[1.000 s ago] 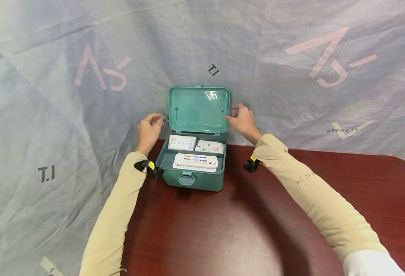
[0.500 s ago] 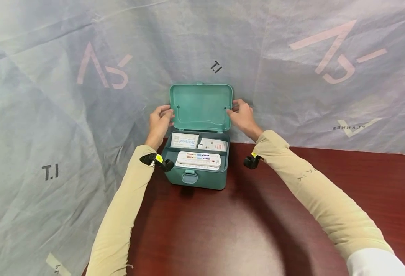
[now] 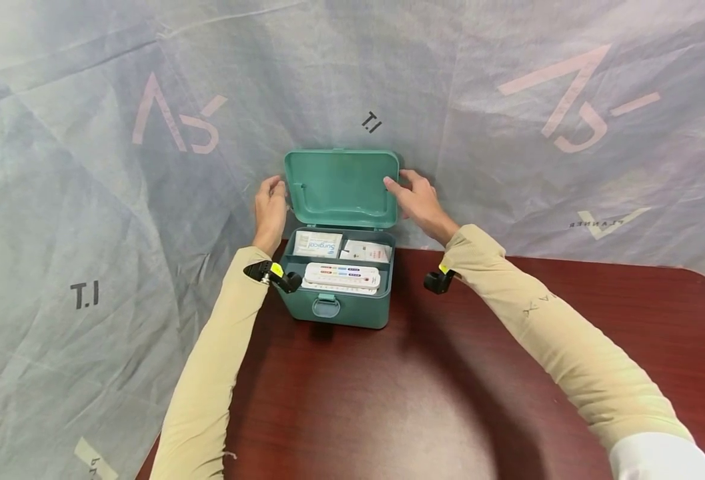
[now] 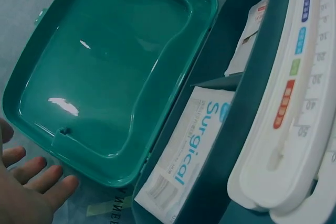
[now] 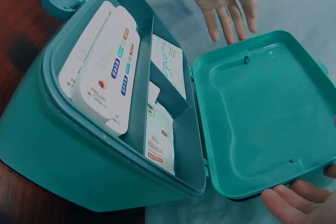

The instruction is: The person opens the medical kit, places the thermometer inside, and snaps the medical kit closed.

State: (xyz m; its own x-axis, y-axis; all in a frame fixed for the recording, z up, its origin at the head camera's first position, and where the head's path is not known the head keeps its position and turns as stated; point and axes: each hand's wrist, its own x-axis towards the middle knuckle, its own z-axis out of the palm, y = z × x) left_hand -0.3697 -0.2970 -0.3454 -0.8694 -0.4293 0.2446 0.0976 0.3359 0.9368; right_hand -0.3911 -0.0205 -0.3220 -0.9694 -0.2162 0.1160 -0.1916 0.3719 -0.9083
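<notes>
A green plastic first-aid box (image 3: 343, 310) stands on the table with its lid (image 3: 343, 183) raised at the back. My right hand (image 3: 419, 202) holds the lid's right edge, thumb over the inner side and fingers behind. Beside the lid's left edge is my left hand (image 3: 270, 212), its fingers (image 4: 39, 174) extended and nothing held, as the left wrist view shows. In the front compartment lie white thermometers (image 3: 341, 275), one on top of the other. A packet marked Surgical (image 3: 317, 244) and a smaller white packet (image 3: 365, 251) occupy the two rear compartments.
The box sits near the far edge of a dark red table (image 3: 448, 373). Close behind hangs a grey printed cloth (image 3: 478, 133), which also runs down the left side. A latch (image 3: 326, 307) hangs on the box's front.
My left hand first came to the lid's left edge, then its fingers straightened and moved off it. My right thumb shifted onto the lid's inner side. The lid now tilts slightly to the left.
</notes>
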